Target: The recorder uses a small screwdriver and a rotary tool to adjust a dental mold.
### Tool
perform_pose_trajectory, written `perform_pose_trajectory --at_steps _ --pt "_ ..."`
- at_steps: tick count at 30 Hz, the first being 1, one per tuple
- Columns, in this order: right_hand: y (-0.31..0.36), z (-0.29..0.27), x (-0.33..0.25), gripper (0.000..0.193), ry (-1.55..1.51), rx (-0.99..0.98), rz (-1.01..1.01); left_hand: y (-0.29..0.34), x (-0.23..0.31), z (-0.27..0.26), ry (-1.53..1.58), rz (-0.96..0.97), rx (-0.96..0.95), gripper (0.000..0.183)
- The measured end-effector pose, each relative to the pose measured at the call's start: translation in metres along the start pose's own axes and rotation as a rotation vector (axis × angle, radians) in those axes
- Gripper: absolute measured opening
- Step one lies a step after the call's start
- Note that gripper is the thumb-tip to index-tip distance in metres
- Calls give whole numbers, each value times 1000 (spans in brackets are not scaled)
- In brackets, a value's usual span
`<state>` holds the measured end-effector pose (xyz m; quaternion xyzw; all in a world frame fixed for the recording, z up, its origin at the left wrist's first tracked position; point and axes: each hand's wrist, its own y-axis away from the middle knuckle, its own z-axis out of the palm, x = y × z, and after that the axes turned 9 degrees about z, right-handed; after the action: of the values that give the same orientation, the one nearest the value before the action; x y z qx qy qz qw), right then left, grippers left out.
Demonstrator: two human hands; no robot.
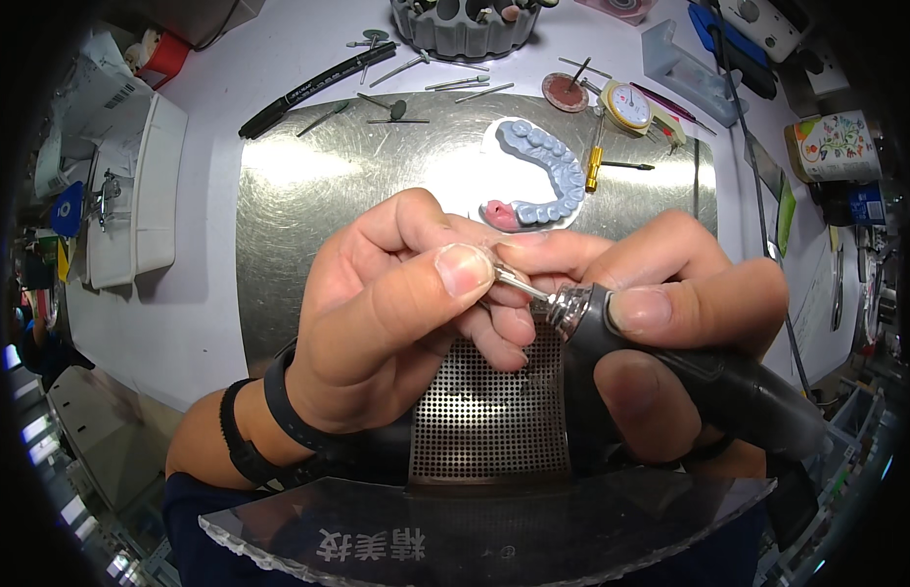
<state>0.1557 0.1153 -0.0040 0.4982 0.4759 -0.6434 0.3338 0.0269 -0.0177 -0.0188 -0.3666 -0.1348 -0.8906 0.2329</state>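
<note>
My right hand point(685, 284) grips a black rotary handpiece point(734, 391) with a silver collar, its thin metal bur point(523, 285) pointing left. My left hand point(391, 303) is closed in a pinch, thumb against fingers, right at the bur's tip. Whatever lies between those fingertips is too small and too covered to name. The fingertips of both hands meet there. Just beyond them a grey dental model point(566, 176), an arch of teeth with a pink section point(500, 213) at its near left end, rests on a white base.
Beneath my hands are a shiny metal plate point(298, 215) and a perforated metal grille point(489, 421). A clear shield point(475, 538) crosses the near edge. Farther off are a black marker point(313, 88), loose burs point(455, 83), a grey bur holder point(460, 39), a dial gauge point(628, 106) and a white box point(159, 186).
</note>
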Motion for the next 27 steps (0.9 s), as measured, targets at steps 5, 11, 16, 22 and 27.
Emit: perform_pose_trajectory --at_steps 5,11,16,22,27 --pt "1 -2 -2 24 12 -14 27 0 0 0 15 -13 -14 15" --pt "2 4 -5 23 -33 40 72 0 -1 0 17 1 -3 15" --pt "1 0 -6 22 -43 23 93 -2 0 3 5 -4 1 14" --pt "1 2 -12 24 -162 121 146 -1 5 -3 130 10 -77 10" --pt "-5 -20 -1 27 -60 103 50 -16 32 -16 -476 193 -100 16"
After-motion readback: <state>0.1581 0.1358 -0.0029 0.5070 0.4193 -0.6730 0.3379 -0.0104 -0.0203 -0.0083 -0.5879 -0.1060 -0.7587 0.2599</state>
